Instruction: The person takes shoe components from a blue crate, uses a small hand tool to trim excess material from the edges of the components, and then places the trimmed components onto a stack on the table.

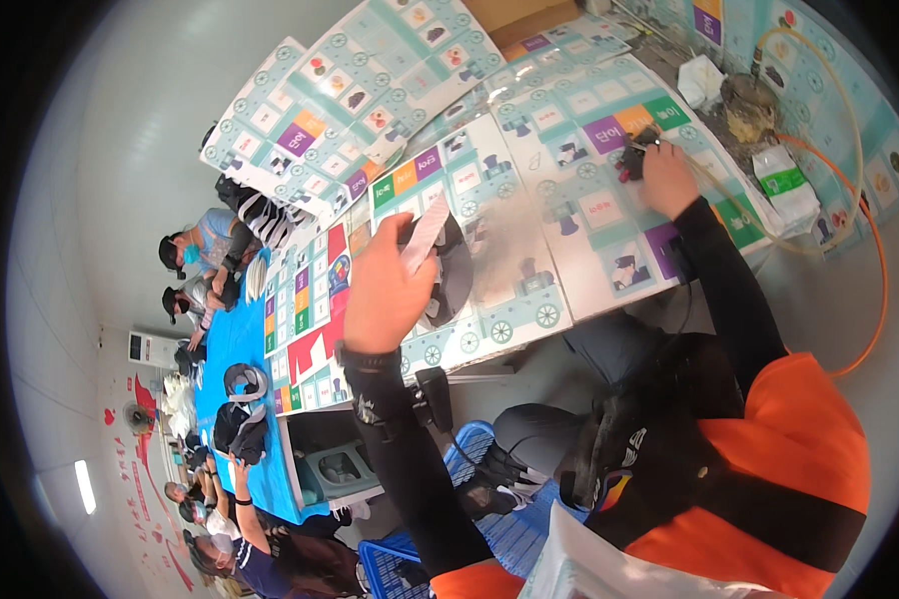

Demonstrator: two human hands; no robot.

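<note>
My left hand (385, 285) is raised over the table and grips a dark grey cap-like item (456, 280) together with a white strip (422, 235) that sticks up past my fingers. My right hand (666, 178) rests further along the table, fingers closed on a small red and black tool (631, 160) that lies on the sheet. Both forearms wear black sleeves. The table (579, 250) is covered with a teal printed sheet under clear plastic.
More printed sheets (350, 90) lie beyond the table. An orange hose (874, 260), a clear tube and a white packet with green label (784, 180) sit at the right. A blue crate (519, 529) stands below. Several people (205, 260) work at a blue table at left.
</note>
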